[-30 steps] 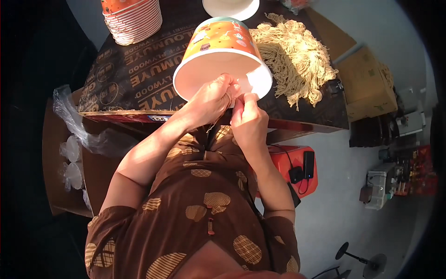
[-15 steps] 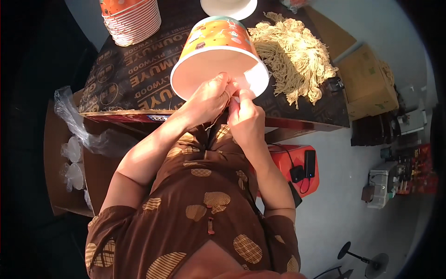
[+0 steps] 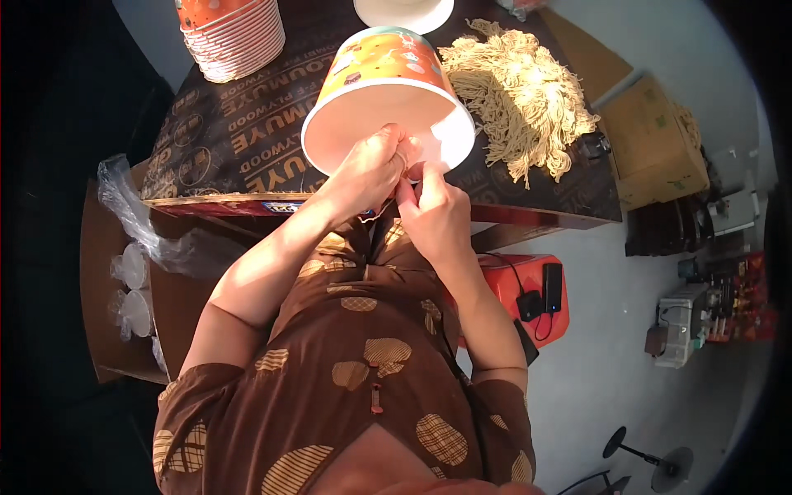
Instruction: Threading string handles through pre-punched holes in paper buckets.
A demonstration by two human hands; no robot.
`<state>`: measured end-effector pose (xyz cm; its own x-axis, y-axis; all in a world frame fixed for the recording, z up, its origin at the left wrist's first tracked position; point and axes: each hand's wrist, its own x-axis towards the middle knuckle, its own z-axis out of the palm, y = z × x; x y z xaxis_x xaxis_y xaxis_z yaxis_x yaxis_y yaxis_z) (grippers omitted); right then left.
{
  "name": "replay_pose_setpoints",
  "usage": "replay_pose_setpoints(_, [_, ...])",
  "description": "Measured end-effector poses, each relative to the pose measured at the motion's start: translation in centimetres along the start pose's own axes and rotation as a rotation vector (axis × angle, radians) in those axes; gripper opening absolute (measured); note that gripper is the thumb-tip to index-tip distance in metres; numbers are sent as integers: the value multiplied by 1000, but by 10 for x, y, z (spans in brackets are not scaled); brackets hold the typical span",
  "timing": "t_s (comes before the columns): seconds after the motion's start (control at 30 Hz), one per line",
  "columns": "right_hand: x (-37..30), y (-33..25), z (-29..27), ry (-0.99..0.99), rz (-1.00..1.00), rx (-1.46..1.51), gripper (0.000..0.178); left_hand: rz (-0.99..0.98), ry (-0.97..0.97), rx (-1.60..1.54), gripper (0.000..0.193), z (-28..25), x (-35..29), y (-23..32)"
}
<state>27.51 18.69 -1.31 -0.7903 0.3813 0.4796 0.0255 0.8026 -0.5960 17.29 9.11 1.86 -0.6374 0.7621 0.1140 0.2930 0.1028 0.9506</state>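
A large paper tub [image 3: 375, 107], printed orange and yellow outside and white inside, lies tilted at the table's front edge with its mouth toward me. At the lower rim my left hand [image 3: 373, 169] is closed, its fingertips pinched together at the mouth. Close against it, my right hand [image 3: 433, 206] pinches with thumb and forefinger just below the rim. A thin string [image 3: 378, 213] hangs below the fingers of both hands; its upper part is hidden between them. Right of the tub lies a tangled heap of cream cotton strings [image 3: 528, 99].
A stack of similar paper tubs [image 3: 235, 45] stands at the far left of the dark plywood table [image 3: 247, 124]; another white round tub [image 3: 404, 12] is behind. An open carton [image 3: 124, 330] with plastic-wrapped cups sits below left. A red stool [image 3: 499, 289] and cardboard box [image 3: 656, 148] are at right.
My right hand has shifted slightly left, its fingers closer to the left hand. The string below the hands has swung a little. The tub stays nearly still.
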Motion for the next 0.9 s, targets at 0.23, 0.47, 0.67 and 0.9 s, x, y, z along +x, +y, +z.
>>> replay_pose_setpoints(0.23, [-2, 4, 4, 43, -83, -160, 8, -29, -25, 4, 30, -1, 1, 2])
replay_pose_setpoints(0.47, [-3, 6, 5, 56, -80, -126, 7, -137, -134, 13, 27, -10, 1, 9])
replay_pose_setpoints(0.67, [-3, 7, 5, 71, -96, -121, 16, -177, -169, -108, 17, -14, 1, 3])
replay_pose_setpoints(0.9, [-2, 7, 0, 51, 48, 137, 12, -147, -147, -260, 6, -15, -2, -5])
